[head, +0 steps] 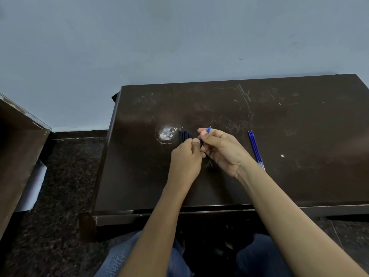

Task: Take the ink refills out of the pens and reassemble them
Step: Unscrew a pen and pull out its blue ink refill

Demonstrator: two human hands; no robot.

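Observation:
Both hands meet over the middle of the dark brown desk point(279, 176). My left hand point(186, 160) grips a bunch of dark pen parts point(183, 136) whose ends stick up above its thumb. My right hand point(221, 150) pinches a blue ink refill point(208, 129); its pointed tip pokes out above the fingers, the rest is hidden in the hand. Two loose blue refills point(255, 149) lie side by side on the desk, just right of my right wrist.
A worn, whitish round patch point(166, 133) marks the desk just left of the hands. A second brown desk point(18, 156) stands at the far left with a pale sheet below it. A grey-blue wall runs behind, dark speckled floor between the desks.

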